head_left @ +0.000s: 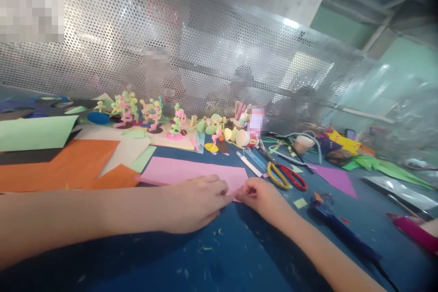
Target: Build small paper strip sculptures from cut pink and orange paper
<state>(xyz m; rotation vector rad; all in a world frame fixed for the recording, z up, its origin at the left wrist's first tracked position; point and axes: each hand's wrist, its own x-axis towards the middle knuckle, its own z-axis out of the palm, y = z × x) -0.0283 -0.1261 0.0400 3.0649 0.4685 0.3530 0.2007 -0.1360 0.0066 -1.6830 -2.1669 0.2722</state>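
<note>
A pink paper sheet (191, 171) lies on the blue table (205, 260), in front of me. My left hand (198, 200) rests over its near edge, fingers curled and pressed on the paper. At the sheet's near right corner, my right hand (256, 195) pinches the edge between thumb and fingertips. The two hands' fingertips are close together. Scissors with yellow handles (278, 176) and scissors with red handles (294, 178) lie just beyond my right hand.
Orange paper (65, 164) and green paper (37, 133) lie at the left. Small paper figures (155, 114) stand behind. A dark blue glue gun (342, 228) with a cord and a magenta tool (415, 232) lie at the right. A perforated metal screen (205, 41) rises behind.
</note>
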